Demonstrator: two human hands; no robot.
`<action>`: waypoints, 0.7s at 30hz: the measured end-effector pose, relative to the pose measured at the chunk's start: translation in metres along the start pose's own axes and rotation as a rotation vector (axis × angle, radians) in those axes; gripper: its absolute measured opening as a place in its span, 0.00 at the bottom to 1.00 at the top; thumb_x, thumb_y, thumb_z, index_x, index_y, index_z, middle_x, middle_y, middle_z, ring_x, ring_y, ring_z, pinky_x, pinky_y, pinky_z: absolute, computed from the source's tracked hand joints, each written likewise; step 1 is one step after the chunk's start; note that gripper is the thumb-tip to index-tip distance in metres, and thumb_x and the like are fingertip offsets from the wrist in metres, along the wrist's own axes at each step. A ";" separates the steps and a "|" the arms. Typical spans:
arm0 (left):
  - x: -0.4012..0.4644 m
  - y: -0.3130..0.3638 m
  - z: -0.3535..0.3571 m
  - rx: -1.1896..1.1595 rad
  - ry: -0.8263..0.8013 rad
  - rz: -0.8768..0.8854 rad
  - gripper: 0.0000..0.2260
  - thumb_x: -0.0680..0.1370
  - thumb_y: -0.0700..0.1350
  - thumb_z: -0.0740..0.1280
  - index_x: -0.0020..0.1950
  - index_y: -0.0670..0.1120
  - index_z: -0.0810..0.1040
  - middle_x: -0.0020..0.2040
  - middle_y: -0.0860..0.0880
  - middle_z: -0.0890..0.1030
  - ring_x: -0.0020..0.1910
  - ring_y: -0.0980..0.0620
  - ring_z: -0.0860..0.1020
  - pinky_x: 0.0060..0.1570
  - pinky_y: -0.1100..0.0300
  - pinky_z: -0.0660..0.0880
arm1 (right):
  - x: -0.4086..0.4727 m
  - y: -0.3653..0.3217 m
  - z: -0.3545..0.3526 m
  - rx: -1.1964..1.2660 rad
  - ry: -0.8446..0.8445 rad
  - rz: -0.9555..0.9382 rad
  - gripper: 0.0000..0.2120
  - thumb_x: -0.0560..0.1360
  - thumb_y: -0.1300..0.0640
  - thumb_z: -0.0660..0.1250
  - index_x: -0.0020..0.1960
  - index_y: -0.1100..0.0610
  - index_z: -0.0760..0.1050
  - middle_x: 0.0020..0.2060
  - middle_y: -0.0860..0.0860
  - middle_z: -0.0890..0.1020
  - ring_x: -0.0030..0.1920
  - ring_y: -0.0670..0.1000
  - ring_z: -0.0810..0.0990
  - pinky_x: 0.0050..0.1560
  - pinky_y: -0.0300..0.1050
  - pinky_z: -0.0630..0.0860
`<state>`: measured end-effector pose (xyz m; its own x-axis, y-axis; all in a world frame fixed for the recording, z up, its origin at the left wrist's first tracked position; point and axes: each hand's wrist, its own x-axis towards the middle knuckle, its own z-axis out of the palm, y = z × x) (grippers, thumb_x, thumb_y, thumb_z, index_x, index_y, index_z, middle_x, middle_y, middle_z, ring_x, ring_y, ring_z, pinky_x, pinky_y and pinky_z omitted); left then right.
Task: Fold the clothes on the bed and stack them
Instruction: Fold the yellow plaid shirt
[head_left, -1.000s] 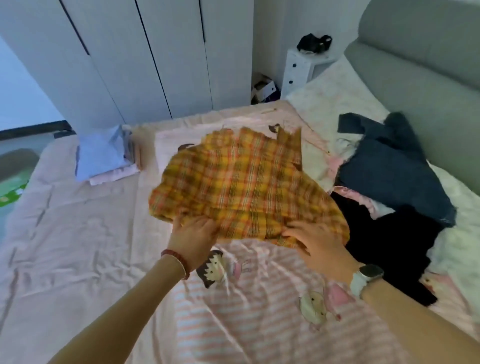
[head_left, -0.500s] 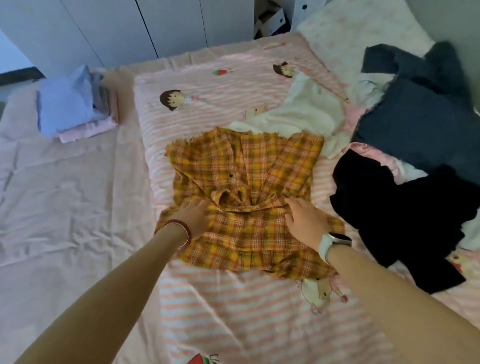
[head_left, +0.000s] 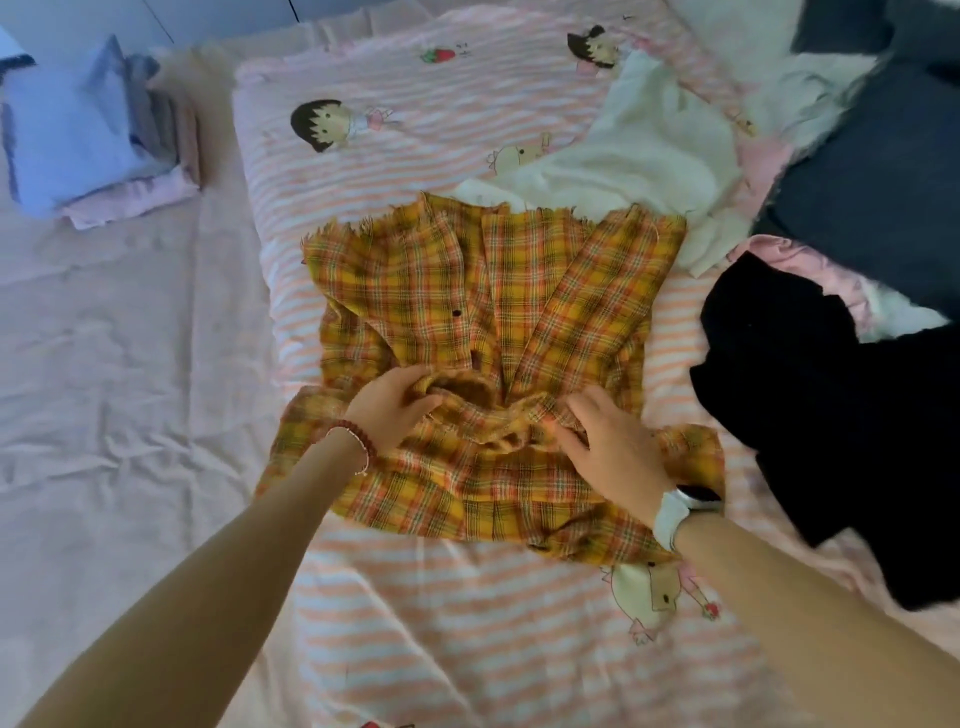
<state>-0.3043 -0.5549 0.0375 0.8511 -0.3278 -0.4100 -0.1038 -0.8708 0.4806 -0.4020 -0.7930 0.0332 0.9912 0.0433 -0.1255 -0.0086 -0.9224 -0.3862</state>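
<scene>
A yellow plaid shirt lies spread front-up on the pink striped cartoon blanket, collar towards me. My left hand, with a bead bracelet at the wrist, grips the bunched collar on its left side. My right hand, with a white watch at the wrist, pinches the collar fabric on its right side between thumb and fingers. A stack of folded clothes, light blue on top and pink beneath, sits at the far left of the bed.
Unfolded clothes lie to the right: a white garment just beyond the shirt, a dark blue one, a black one and a pink piece under it. A plain pink sheet covers the bed's left half.
The plaid shirt, held up in the air a second ago, now lies flat on the blanket. Both hands have moved onto its collar.
</scene>
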 end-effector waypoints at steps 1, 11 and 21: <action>-0.017 0.001 -0.004 -0.088 0.058 0.036 0.14 0.79 0.48 0.62 0.62 0.44 0.73 0.46 0.51 0.75 0.44 0.51 0.75 0.42 0.61 0.69 | -0.020 -0.012 0.002 0.041 0.029 -0.038 0.16 0.78 0.50 0.60 0.59 0.59 0.73 0.51 0.51 0.75 0.31 0.46 0.72 0.28 0.39 0.71; -0.141 -0.047 -0.062 0.048 -0.286 0.036 0.12 0.71 0.35 0.70 0.54 0.44 0.80 0.62 0.44 0.73 0.64 0.42 0.70 0.61 0.58 0.66 | -0.085 -0.121 0.020 0.390 -0.379 -0.282 0.15 0.80 0.52 0.56 0.62 0.53 0.74 0.55 0.49 0.79 0.49 0.46 0.77 0.45 0.35 0.75; -0.186 -0.073 0.069 -0.925 0.311 -0.612 0.28 0.72 0.51 0.71 0.68 0.42 0.67 0.59 0.45 0.76 0.57 0.46 0.76 0.46 0.63 0.74 | 0.033 -0.168 0.051 -0.059 -0.306 -0.684 0.24 0.81 0.54 0.55 0.75 0.51 0.55 0.75 0.49 0.57 0.74 0.51 0.53 0.71 0.51 0.54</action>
<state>-0.4905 -0.4550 0.0253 0.7322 0.2734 -0.6238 0.6782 -0.2085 0.7047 -0.3744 -0.6171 0.0472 0.6918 0.7110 -0.1265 0.6115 -0.6699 -0.4210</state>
